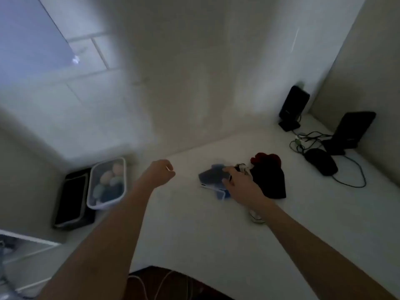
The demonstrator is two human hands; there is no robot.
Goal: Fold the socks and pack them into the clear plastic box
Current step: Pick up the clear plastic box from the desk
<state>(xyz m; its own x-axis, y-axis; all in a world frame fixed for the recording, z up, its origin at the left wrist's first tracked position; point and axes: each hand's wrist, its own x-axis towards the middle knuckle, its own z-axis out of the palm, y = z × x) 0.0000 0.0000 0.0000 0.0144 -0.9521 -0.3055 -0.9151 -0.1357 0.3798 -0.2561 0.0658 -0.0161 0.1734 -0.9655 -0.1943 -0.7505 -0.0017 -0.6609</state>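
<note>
The clear plastic box (93, 180) stands at the left of the white table, with several rolled socks inside in peach, green and blue. A blue sock (211, 177) lies in the middle of the table. My right hand (242, 185) rests on it, fingers spread over its right side. Just right of that hand lie a white patterned sock (243, 168), a black sock (270, 182) and a dark red sock (267, 159). Another pale sock (257, 217) peeks from under my right forearm. My left hand (161, 172) hovers between box and socks, fingers curled shut, holding nothing visible.
A black flat case (71, 200) lies beside and under the box. At the back right stand two black speakers (293, 107) (350, 131), with a black mouse (321, 161) and tangled cables (307, 138). The table's front edge curves near me; cables hang below it.
</note>
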